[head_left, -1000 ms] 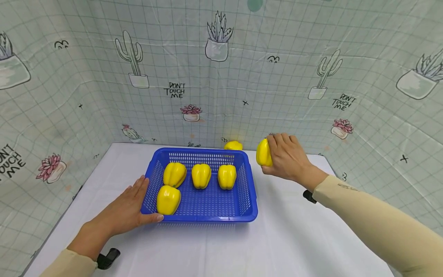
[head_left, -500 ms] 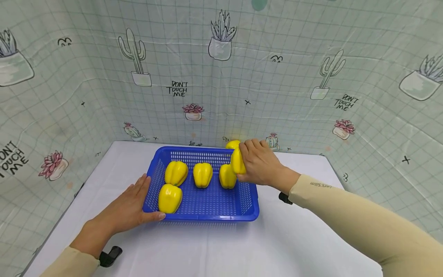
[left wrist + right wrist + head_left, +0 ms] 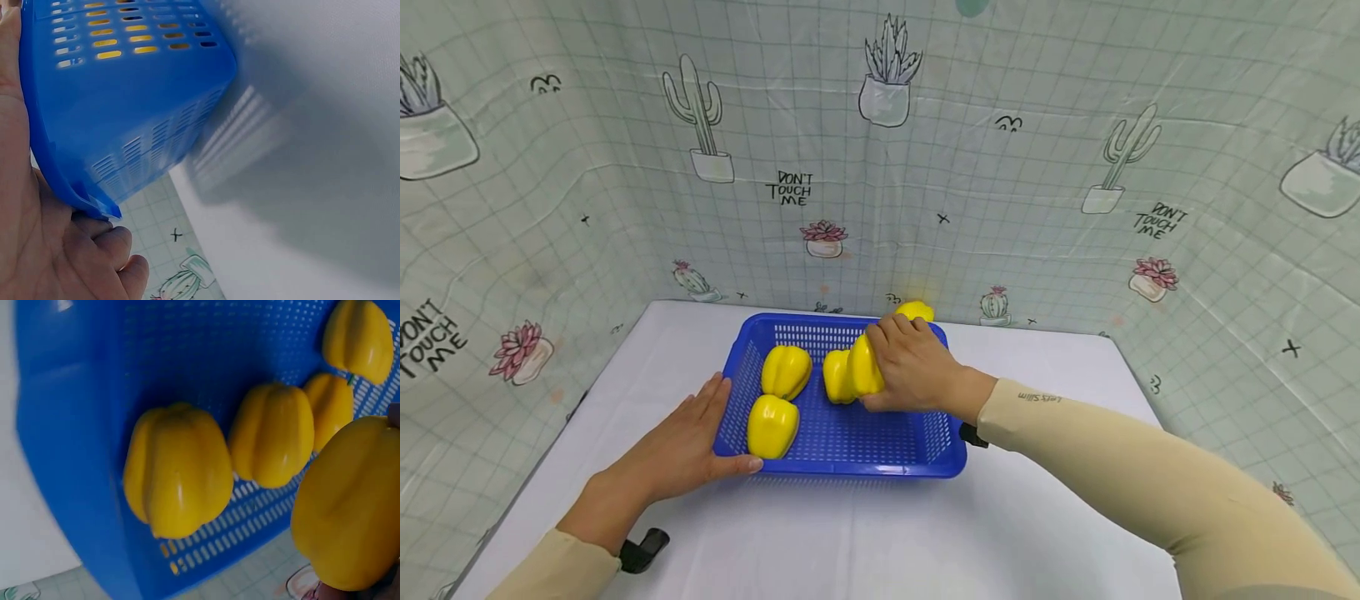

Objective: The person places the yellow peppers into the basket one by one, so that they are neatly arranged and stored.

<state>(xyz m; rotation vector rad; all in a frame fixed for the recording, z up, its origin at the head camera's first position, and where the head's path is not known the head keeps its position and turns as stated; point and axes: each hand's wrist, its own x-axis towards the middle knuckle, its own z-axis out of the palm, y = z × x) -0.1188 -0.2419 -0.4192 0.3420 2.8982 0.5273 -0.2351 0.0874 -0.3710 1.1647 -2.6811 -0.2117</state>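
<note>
My right hand [image 3: 919, 367] holds a yellow bell pepper [image 3: 865, 367] above the blue plastic basket [image 3: 865, 468]. In the right wrist view that held bell pepper [image 3: 350, 506] is at the right edge, above several others lying in the basket. One of these, the bell pepper [image 3: 178, 472] at the basket's right end, is hidden behind my right hand in the head view. A bell pepper [image 3: 772, 427] lies at the front left, touching another [image 3: 787, 372] behind it. My left hand [image 3: 673, 442] rests on the basket's left rim, fingers straight, thumb over the front rim.
Another yellow bell pepper [image 3: 916, 311] is behind the basket, partly hidden by my right hand. A white cloth covers the table [image 3: 880, 542]. Behind and at the sides hangs a curtain [image 3: 970, 175] with a grid and printed cacti.
My right hand has carried the bell pepper leftward, from beside the basket to over its middle. My left hand stays on the rim. The view has shifted slightly.
</note>
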